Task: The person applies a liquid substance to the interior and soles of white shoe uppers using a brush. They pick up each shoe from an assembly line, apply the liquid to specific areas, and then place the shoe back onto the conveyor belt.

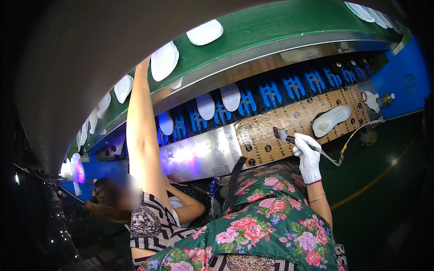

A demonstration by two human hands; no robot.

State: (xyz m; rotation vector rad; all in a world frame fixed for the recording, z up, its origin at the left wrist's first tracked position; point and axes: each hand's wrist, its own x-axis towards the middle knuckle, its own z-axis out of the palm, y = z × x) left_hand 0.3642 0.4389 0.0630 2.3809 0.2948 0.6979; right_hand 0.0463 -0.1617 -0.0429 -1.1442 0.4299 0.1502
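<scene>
My right hand (308,158), in a white knitted glove, is closed around the handle of a brush (284,135) with dark, pale-tipped bristles. A thin tube trails from the brush. Right of it, a white shoe sole (332,121) dotted with small holes lies on a taped cardboard sheet (271,140), apart from the bristles. My bare left arm stretches far forward over a green conveyor belt (244,31). Only the edge of my left hand (143,64) shows beside a white sole piece (164,62); its fingers are hidden behind the dark shape above.
Several white sole pieces (205,32) lie along the belt. Below its metal edge runs a row of blue holders (270,93), a few carrying soles (230,97). A bare metal plate (203,151) adjoins the cardboard. Another person (110,198) sits close at left. A bottle (386,99) stands far right.
</scene>
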